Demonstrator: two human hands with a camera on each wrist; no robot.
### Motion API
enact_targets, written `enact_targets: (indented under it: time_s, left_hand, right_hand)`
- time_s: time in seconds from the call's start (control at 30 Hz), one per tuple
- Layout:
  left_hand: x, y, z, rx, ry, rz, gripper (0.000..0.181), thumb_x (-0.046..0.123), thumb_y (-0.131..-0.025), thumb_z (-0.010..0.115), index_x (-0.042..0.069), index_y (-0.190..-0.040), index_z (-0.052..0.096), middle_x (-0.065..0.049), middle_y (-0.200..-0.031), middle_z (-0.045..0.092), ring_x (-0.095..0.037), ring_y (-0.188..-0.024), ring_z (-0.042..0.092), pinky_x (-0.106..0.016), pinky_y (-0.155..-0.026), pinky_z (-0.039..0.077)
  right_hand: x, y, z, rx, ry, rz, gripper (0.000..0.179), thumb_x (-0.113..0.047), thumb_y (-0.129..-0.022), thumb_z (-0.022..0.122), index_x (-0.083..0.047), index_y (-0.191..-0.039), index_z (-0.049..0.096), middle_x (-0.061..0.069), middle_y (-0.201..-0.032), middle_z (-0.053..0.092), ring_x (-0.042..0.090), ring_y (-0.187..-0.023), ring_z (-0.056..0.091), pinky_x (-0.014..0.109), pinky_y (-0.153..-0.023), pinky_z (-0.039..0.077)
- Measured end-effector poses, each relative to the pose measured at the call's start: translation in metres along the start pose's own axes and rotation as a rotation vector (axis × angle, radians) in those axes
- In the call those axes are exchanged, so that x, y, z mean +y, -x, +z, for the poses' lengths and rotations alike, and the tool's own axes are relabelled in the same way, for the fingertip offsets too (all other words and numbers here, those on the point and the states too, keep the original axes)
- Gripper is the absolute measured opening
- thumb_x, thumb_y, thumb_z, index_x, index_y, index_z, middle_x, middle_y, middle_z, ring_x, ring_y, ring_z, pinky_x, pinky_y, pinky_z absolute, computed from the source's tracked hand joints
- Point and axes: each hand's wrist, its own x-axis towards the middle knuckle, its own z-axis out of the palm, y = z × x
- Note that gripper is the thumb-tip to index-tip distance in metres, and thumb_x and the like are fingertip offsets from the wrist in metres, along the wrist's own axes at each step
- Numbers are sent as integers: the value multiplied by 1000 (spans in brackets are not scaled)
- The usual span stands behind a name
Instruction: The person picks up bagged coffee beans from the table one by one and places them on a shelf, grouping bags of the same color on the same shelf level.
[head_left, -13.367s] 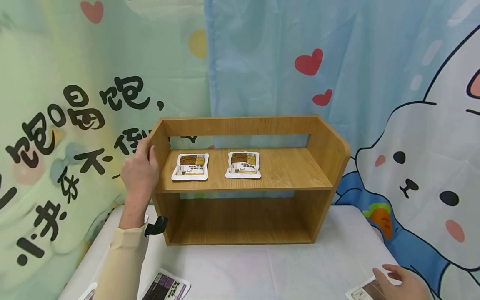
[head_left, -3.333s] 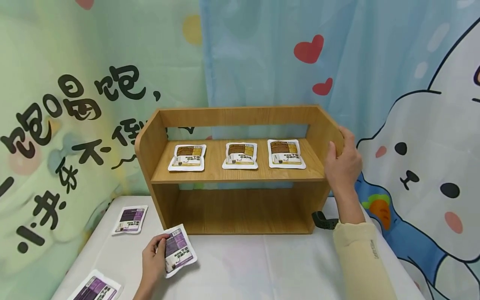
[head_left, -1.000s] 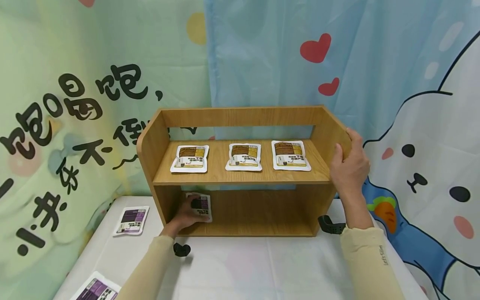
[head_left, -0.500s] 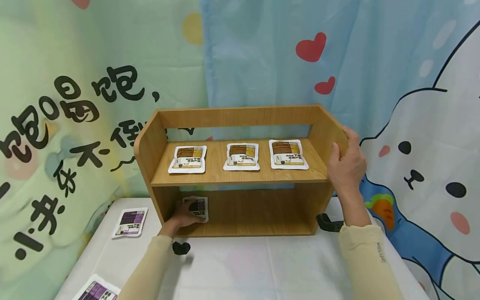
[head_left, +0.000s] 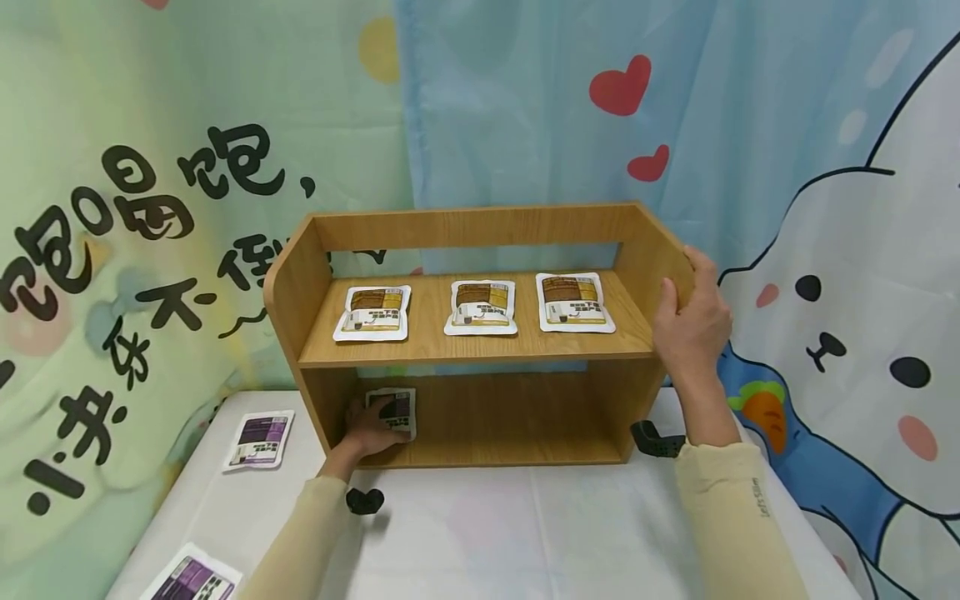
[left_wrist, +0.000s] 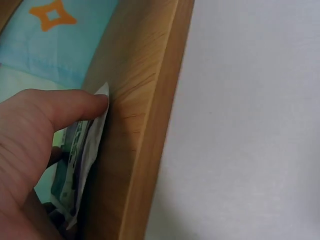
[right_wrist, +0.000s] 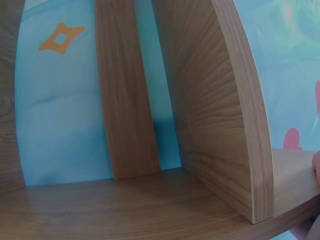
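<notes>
A small wooden two-tier shelf (head_left: 480, 223) stands on the table. My left hand (head_left: 373, 430) reaches into the left end of its lower tier and holds a purple-and-white packet (head_left: 403, 413) there. In the left wrist view, thumb and fingers pinch the packet (left_wrist: 90, 145) by its edges, close over the wooden lower board (left_wrist: 145, 125). My right hand (head_left: 692, 321) grips the shelf's right side panel near its upper front edge; in the right wrist view only a bit of that hand (right_wrist: 316, 162) shows.
On the upper tier lie three brown-and-gold packets, left (head_left: 372, 314), middle (head_left: 481, 308) and right (head_left: 575, 302). Two more purple packets lie on the white table (head_left: 480, 542) at left, one near the shelf (head_left: 258, 440), another at the front (head_left: 193, 575). Printed curtains (head_left: 517, 108) hang behind.
A third brown packet joined the upper tier. My right hand moved from the table to the side panel. My left hand carried the purple packet from the table into the lower tier.
</notes>
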Motion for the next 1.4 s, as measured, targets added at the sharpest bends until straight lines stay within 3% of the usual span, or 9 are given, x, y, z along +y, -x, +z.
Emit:
enact_targets:
  time_s: [0.27,0.43,0.57,0.73,0.83,0.93,1.13,1.3,1.4]
  left_hand:
    - [-8,4,8,126,46,75,86,35,-75,83,5,-144,42,-31,-146,26,-51,-136,15,-61,-108,17]
    - [-15,15,14,203,60,96,88,34,-78,81,0,-146,35,-31,-148,27,-51,-137,18,-61,-108,17]
    - [-24,31,14,262,113,135,76,29,-86,73,-1,-145,37,-31,-147,30,-49,-135,26,-61,-106,24]
    - [-30,57,1,306,120,199,53,26,-92,66,0,-136,51,-27,-138,45,-43,-125,45,-55,-99,37]
    - [-32,72,-5,292,159,286,36,20,-94,65,0,-124,62,-17,-120,62,-34,-109,60,-48,-90,47]
    - [-38,86,-8,289,185,332,20,16,-94,64,4,-110,69,-4,-99,71,-23,-91,67,-38,-77,52]
    - [-56,106,-19,324,183,283,10,13,-94,65,10,-100,72,3,-88,71,-16,-85,65,-31,-68,49]
    - [-70,108,-37,326,169,289,11,7,-92,66,8,-101,71,-1,-86,71,-17,-80,66,-30,-67,49]
    - [-81,109,-53,359,156,283,13,2,-90,65,3,-102,70,-5,-85,71,-20,-77,66,-30,-66,50]
  right_hand:
    - [-3,-3,5,-16,-8,1,41,-22,-101,53,-21,-140,44,19,-123,61,43,-100,63,57,-77,51]
    - [-4,-2,8,-31,-7,12,42,-22,-100,54,-22,-141,44,19,-125,60,42,-101,62,56,-78,50]
    - [-5,1,11,-35,-9,13,42,-21,-100,54,-22,-141,44,19,-124,60,42,-100,62,56,-78,50]
    - [-7,4,13,-30,-23,5,42,-20,-100,54,-21,-141,45,19,-121,62,42,-98,62,57,-76,50]
    - [-7,3,11,-16,-25,-1,41,-20,-100,54,-21,-140,45,21,-119,62,43,-96,62,58,-75,50]
    - [-6,2,9,-1,-27,-2,40,-19,-100,54,-20,-139,46,22,-117,62,43,-95,62,59,-75,49]
    - [-4,-1,7,9,-20,13,39,-22,-100,53,-20,-138,47,22,-116,63,43,-95,62,58,-75,49]
    - [-3,-1,4,28,-9,37,38,-22,-100,53,-21,-138,47,21,-118,63,43,-98,62,59,-77,48]
    - [-3,1,5,29,-21,26,39,-21,-99,55,-20,-137,48,22,-118,63,44,-96,62,59,-76,48]
